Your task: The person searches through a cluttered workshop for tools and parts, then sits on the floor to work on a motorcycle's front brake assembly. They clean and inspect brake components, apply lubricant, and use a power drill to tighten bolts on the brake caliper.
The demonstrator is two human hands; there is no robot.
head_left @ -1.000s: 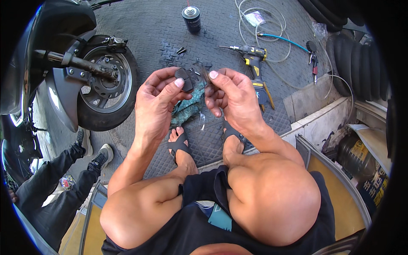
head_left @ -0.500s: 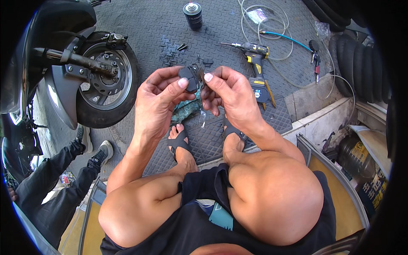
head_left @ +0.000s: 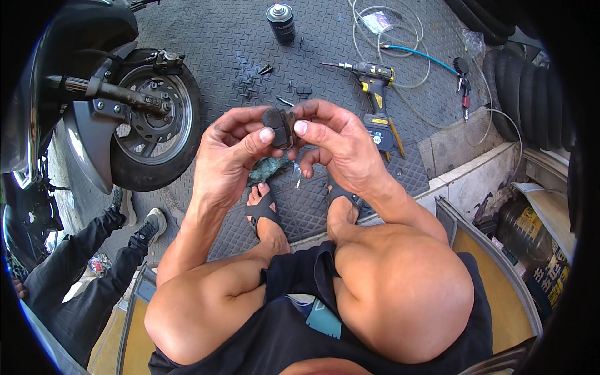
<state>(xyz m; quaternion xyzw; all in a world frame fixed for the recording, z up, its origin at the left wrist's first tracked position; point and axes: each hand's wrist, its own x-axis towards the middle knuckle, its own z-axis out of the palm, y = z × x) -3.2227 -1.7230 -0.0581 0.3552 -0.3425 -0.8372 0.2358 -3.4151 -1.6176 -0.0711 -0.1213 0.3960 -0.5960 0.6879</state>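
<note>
My left hand [head_left: 235, 150] grips a dark brake pad [head_left: 276, 127] between thumb and fingers at the centre of the view. My right hand [head_left: 334, 147] pinches a thin brownish metal piece [head_left: 290, 127], which looks like a backing plate or second pad, against that pad's right side. Beneath my hands lies a teal rag [head_left: 265, 172] near my sandalled feet. Small dark parts [head_left: 304, 92] and a few bolts [head_left: 265, 69] lie on the patterned mat beyond my fingertips.
Scooter front wheel [head_left: 159, 153] at left, co-worker's legs [head_left: 87, 269] below it. Spray can [head_left: 280, 24], cordless drill [head_left: 375, 84], coiled hose [head_left: 425, 62] and air gun [head_left: 464, 94] on the mat [head_left: 225, 37]. Stacked tyres [head_left: 525, 100] and metal ledge [head_left: 537, 156] at right.
My hands have come together, bringing the pad and the thin piece against each other. My right fingers have shifted left and curled around the piece, and less of the rag shows.
</note>
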